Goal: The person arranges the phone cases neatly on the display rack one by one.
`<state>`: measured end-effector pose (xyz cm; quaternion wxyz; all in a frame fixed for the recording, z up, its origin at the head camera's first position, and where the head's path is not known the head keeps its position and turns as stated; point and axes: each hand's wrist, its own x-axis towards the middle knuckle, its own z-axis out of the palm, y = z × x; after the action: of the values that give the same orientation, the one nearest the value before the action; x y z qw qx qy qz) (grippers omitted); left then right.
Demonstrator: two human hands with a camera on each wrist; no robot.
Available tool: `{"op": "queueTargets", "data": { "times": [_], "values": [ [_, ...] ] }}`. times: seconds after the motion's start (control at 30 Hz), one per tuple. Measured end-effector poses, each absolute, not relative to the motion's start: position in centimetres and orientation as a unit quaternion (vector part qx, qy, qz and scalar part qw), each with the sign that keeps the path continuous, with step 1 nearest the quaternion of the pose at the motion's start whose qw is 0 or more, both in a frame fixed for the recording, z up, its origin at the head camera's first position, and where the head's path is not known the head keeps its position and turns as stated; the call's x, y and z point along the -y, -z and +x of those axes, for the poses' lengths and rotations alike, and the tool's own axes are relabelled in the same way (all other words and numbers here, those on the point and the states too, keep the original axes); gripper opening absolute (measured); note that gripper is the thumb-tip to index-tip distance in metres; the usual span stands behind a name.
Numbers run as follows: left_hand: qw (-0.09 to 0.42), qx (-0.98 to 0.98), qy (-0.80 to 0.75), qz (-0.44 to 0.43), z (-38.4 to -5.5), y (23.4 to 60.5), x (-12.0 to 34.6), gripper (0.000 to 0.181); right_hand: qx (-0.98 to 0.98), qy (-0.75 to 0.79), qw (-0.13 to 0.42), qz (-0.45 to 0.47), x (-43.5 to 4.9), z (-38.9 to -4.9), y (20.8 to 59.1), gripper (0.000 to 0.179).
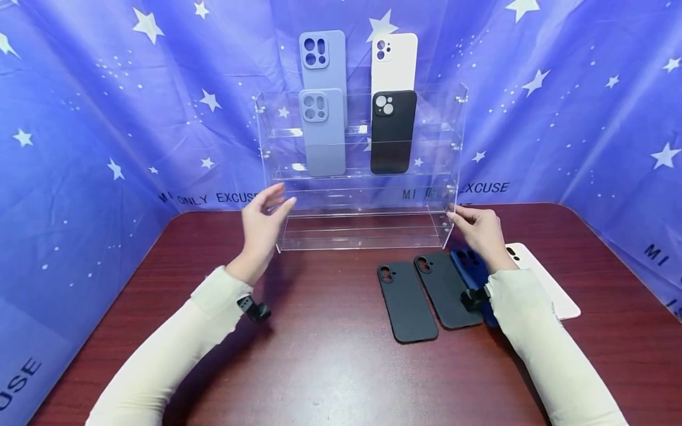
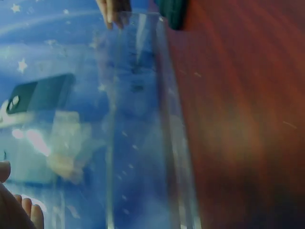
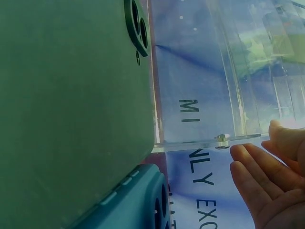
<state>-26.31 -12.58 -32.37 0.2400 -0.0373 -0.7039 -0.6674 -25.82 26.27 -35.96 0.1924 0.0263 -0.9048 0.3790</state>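
A clear acrylic display stand (image 1: pixel 362 239) with several tiers stands on the table. My right hand (image 1: pixel 482 231) is at its right side panel, thumb and fingers at the panel's front edge. In the right wrist view, the fingertips (image 3: pixel 240 155) lie along the panel's outer face and the thumb laps over its edge. By the left side panel is my left hand (image 1: pixel 261 222), thumb and fingers apart; contact with the panel cannot be made out. Two blue-grey phone cases (image 1: pixel 326 133), a white case (image 1: pixel 396 62) and a black case (image 1: pixel 393 133) stand upright on the upper tiers.
Two black phone cases (image 1: pixel 407 302), a dark blue case (image 1: pixel 469 266) and a white case (image 1: pixel 549 281) lie on the dark red table (image 1: pixel 319 355), in front of the stand and under the right forearm. A blue star-patterned curtain (image 1: pixel 208 142) hangs behind.
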Motion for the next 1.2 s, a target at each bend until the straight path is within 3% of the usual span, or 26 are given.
{"op": "queueTargets", "data": {
  "times": [0.37,0.87,1.2],
  "values": [
    [0.226,0.651,0.724,0.035,-25.9,36.1,16.2,0.046,0.906,-0.384,0.18,0.018,-26.2,-25.7,35.7,0.036],
    [0.008,0.587,0.805,0.086,-27.2,39.1,17.5,0.052,0.911,-0.371,0.18,0.006,-26.7,-26.0,35.7,0.037],
    [-0.012,0.553,0.828,0.086,-27.0,39.6,17.5,0.052,0.919,-0.377,0.107,0.04,-28.0,-25.5,34.9,0.047]
  ]
}}
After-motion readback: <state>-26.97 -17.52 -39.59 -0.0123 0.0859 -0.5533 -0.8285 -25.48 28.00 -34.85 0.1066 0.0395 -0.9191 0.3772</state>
